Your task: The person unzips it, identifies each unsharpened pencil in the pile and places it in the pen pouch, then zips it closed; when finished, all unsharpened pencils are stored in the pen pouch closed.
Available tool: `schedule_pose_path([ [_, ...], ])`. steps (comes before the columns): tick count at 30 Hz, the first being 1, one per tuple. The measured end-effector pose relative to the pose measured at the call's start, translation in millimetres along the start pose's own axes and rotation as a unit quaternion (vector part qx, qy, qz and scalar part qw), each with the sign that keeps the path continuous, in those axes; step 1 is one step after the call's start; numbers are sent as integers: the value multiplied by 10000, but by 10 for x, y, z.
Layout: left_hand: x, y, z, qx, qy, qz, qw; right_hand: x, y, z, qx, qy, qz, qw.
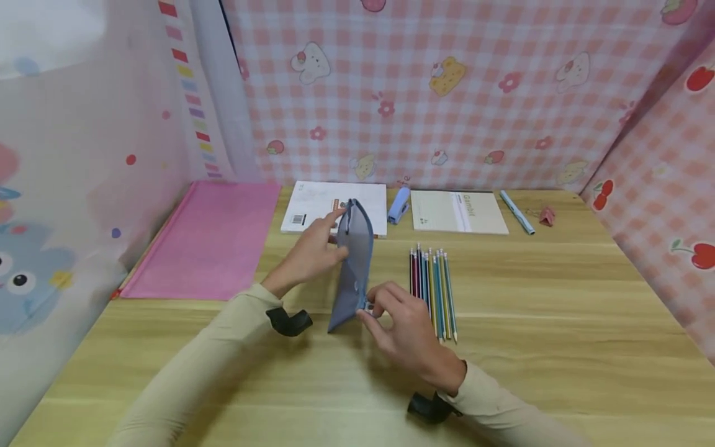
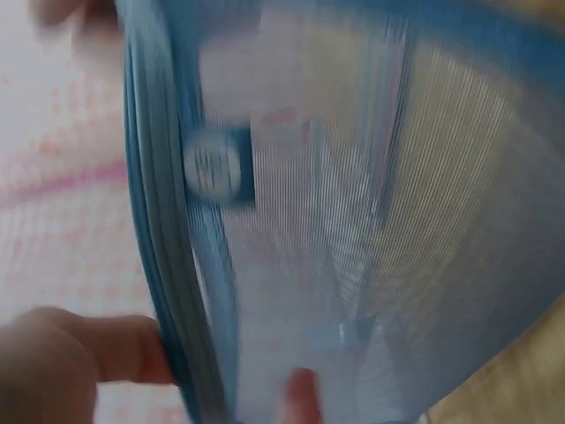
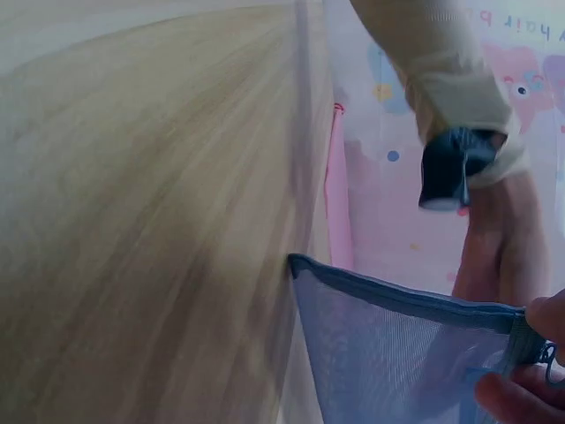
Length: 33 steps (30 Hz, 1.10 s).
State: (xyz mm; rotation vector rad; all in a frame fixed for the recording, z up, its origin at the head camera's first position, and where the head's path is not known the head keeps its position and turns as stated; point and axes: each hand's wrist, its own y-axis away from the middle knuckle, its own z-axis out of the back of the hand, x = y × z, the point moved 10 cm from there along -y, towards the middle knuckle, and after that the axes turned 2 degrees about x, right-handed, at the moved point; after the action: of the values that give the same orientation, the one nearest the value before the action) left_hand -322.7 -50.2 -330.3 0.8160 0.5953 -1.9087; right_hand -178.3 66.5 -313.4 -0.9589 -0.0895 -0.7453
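A blue mesh pencil pouch (image 1: 353,267) stands on edge in the middle of the wooden table (image 1: 558,323). My left hand (image 1: 313,251) grips its far upper part. My right hand (image 1: 399,323) pinches the near end at the zipper. The pouch mesh (image 2: 371,221) fills the left wrist view, with my fingers (image 2: 79,353) curled on its rim. In the right wrist view the pouch (image 3: 397,344) hangs low, with my fingertips (image 3: 516,393) on its corner. A row of several coloured pencils (image 1: 434,292) lies just right of the pouch.
A pink folder (image 1: 209,239) lies at the left. At the back lie a white booklet (image 1: 318,205), a blue stapler (image 1: 398,205), a pale notebook (image 1: 458,212), a light blue pen (image 1: 516,212) and a small pink object (image 1: 547,215). Patterned cloth walls surround the table.
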Motion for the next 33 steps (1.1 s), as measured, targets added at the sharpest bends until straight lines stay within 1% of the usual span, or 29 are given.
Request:
schedule_pose_path([
  [3,-96,73,35,-297,-519,-329,9977,-36,12,-18,58,-11,-126,9999],
  [5,-170,102,69,-490,-800,-598,9938,-83,27,-39,201,-128,-284,9993],
  [7,-214,117,110,-648,-942,-747,9906,-153,52,-68,447,-385,-535,9968],
  [9,-228,127,147,-707,-958,-768,9899,-226,90,-101,752,-723,-787,9914],
  [11,-223,137,172,-647,-877,-743,9913,-292,135,-130,1094,-1024,-1007,9836],
  [15,-157,169,174,-347,-618,-610,9956,-414,188,-138,1618,-1428,-1219,9688],
  [17,-107,188,169,-242,-508,-526,9970,-495,177,-112,1760,-1544,-1348,9628],
  [20,-51,207,166,-192,-429,-425,9980,-676,126,-62,1875,-1658,-1651,9540],
  [23,-35,216,129,-68,-349,-429,9984,-886,36,-10,2096,-1051,-1764,9560],
  [25,-39,217,99,37,-313,-492,9983,-1040,-38,-3,2324,-461,-1737,9559],
  [26,-40,216,82,88,-291,-522,9982,-1109,-75,-4,2467,-98,-1688,9542],
  [27,-43,217,67,139,-246,-537,9982,-1174,-110,-15,2632,220,-1621,9508],
  [29,-57,215,53,197,-192,-575,9980,-1301,-164,-55,2950,585,-1597,9402],
  [31,-50,202,39,239,-119,-594,9979,-1409,-201,-104,3221,824,-1651,9286],
  [33,-49,192,32,271,-42,-606,9978,-1494,-218,-153,3445,943,-1792,9167],
])
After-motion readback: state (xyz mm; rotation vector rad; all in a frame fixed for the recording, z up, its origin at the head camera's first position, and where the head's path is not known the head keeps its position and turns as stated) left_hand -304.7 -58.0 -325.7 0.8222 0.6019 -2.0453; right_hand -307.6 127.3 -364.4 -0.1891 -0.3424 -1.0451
